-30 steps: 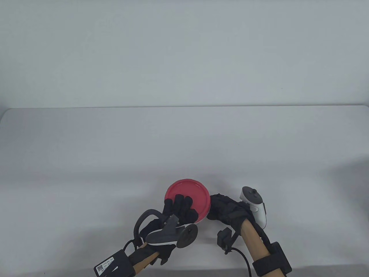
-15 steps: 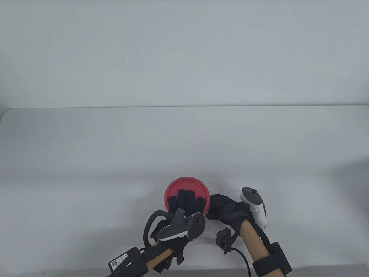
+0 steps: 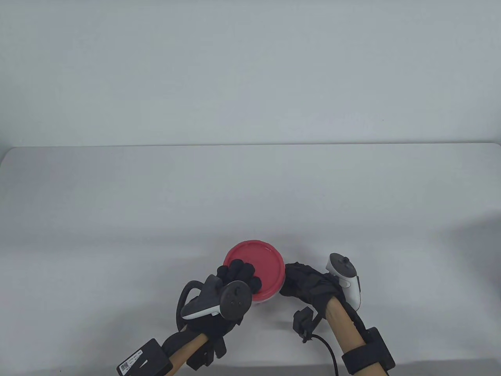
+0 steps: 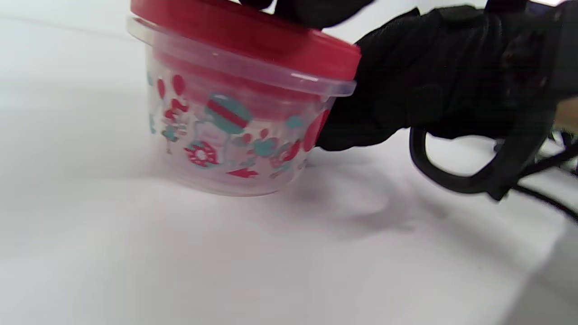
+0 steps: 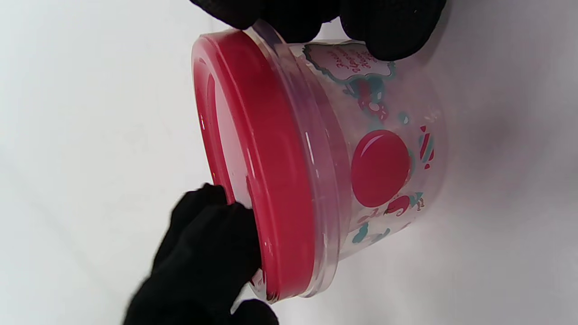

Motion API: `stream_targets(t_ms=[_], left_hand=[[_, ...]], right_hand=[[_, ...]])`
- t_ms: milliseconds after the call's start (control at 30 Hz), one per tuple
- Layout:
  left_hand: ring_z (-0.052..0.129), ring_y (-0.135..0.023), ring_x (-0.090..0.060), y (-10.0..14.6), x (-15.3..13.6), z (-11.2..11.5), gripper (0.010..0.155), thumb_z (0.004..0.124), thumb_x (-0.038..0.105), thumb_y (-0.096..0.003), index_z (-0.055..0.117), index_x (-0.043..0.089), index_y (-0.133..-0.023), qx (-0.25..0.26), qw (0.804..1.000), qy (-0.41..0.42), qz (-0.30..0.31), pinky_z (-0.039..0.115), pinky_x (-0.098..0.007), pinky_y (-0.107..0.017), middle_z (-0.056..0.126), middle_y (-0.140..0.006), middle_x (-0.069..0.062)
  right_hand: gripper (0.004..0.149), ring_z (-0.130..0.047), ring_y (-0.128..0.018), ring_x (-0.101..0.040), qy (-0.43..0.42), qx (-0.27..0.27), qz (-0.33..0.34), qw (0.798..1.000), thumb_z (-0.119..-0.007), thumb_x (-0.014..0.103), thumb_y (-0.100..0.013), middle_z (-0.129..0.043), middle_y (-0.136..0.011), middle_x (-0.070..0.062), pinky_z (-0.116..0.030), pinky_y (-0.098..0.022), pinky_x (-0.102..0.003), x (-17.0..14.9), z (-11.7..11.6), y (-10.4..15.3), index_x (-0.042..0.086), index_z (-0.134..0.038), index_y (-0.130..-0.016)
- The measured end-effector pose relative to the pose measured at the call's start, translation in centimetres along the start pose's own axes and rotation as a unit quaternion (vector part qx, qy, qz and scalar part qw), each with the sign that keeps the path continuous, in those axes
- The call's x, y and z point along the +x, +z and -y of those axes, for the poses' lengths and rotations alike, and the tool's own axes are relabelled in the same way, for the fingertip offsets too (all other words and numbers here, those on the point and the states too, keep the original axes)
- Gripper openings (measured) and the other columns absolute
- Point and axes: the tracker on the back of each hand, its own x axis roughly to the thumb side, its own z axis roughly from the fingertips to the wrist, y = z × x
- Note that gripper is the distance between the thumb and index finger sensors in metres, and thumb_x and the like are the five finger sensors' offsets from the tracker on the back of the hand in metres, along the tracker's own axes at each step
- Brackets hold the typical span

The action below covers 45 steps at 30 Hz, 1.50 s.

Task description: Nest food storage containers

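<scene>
A clear round container (image 3: 270,299) printed with red and teal pictures stands near the table's front edge, closed by a red lid (image 3: 263,263). My left hand (image 3: 238,274) rests curled fingers on the lid's near-left rim; in the right wrist view its fingers (image 5: 203,243) touch the lid (image 5: 266,158) at the edge. My right hand (image 3: 301,280) grips the container's right side; its fingertips (image 5: 388,27) press the wall (image 5: 384,149). In the left wrist view the container (image 4: 235,131) sits on the table with my right hand (image 4: 429,85) against it.
The white table (image 3: 250,196) stretches far behind and to both sides of the container. A black cable (image 3: 328,348) trails from my right wrist near the front edge.
My left hand's fingers drew back from lying flat across the lid's middle to curl at its near-left rim, and the wrist turned. The right hand and the container stayed in place.
</scene>
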Motion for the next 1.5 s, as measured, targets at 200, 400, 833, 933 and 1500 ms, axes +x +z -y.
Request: stream_targets(t_ms=[200,400,833,933,1500], left_hand=[[-0.001,-0.113,-0.043,-2.6,2.1,1.0,0.074,0.045,0.054,-0.0662,0.011,0.019,-0.122,0.027,0.999,-0.007,-0.034,0.010,-0.057,-0.081,-0.001,-0.125,-0.013],[0.008,-0.117,-0.039,-3.6,2.3,2.6,0.068,0.044,0.050,-0.0668,0.012,0.024,-0.122,0.040,0.995,-0.083,-0.036,0.014,-0.054,-0.084,0.007,-0.128,-0.008],[0.013,-0.119,-0.030,-3.6,0.3,1.0,0.065,0.050,0.043,-0.0651,0.019,0.030,-0.122,-0.026,0.994,-0.071,0.077,0.017,-0.046,-0.087,0.013,-0.128,-0.001],[0.013,-0.119,-0.031,-3.5,0.4,1.3,0.066,0.049,0.044,-0.0653,0.018,0.030,-0.122,-0.015,0.994,-0.082,0.073,0.017,-0.047,-0.087,0.013,-0.128,-0.002],[0.015,-0.122,-0.037,-1.1,-2.7,-3.0,0.069,0.049,0.055,-0.0635,0.022,0.034,-0.124,0.135,0.991,0.003,-0.013,0.005,-0.063,-0.078,0.015,-0.131,-0.005]], right_hand=[[0.039,-0.041,-0.093,-0.052,0.006,0.001,-0.001,1.000,-0.052,0.018,-0.062,-0.024,-0.106,-0.028,-0.056,-0.063,-0.056,-0.1,0.1,0.0,-0.008,-0.053,-0.092],[0.040,-0.034,-0.094,-0.054,-0.006,0.000,-0.001,1.000,-0.051,0.019,-0.064,-0.019,-0.106,-0.028,-0.051,-0.064,-0.058,-0.2,-0.1,0.0,-0.008,-0.050,-0.093],[0.038,-0.042,-0.093,-0.051,0.004,-0.040,0.011,0.999,-0.054,0.019,-0.062,-0.027,-0.105,-0.026,-0.056,-0.062,-0.059,-0.1,-0.2,-0.1,-0.010,-0.056,-0.088],[0.038,-0.041,-0.093,-0.052,0.003,-0.030,0.004,1.000,-0.053,0.019,-0.063,-0.027,-0.105,-0.026,-0.055,-0.062,-0.059,-0.1,-0.1,-0.1,-0.009,-0.055,-0.089],[0.055,-0.046,-0.094,-0.055,0.312,-0.173,0.124,0.926,-0.055,0.035,-0.065,-0.030,-0.111,-0.032,-0.053,-0.059,-0.066,4.2,1.8,2.7,-0.003,-0.052,-0.106]])
